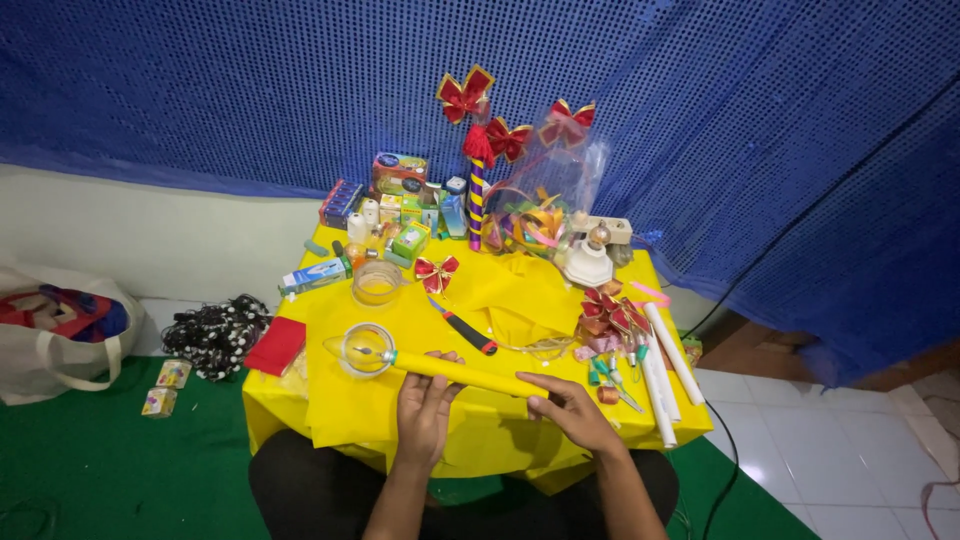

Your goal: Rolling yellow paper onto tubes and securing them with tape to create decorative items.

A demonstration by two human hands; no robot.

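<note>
Yellow rolled tube [460, 375] lies across the near edge of the surface [520, 300], under both our hands. Left hand [425, 405] rests flat on its middle, fingers loosely curled over it; right hand [572, 408] pinches the right end between thumb and fingertips, seemingly to keep the roll tight. The tube's left end sits beside a clear tape roll [367, 349]. A utility knife [463, 327] lies just behind.

Even, bright overhead lighting is recorded; colours are saturated. Soft shadows are cast just below both hands [425, 405] on the yellow cloth [520, 300]. Small glare is seen on the glass jar [367, 350] beside the left grip. Wide-angle bending is evident at the edges; focus is sharp throughout.
</note>
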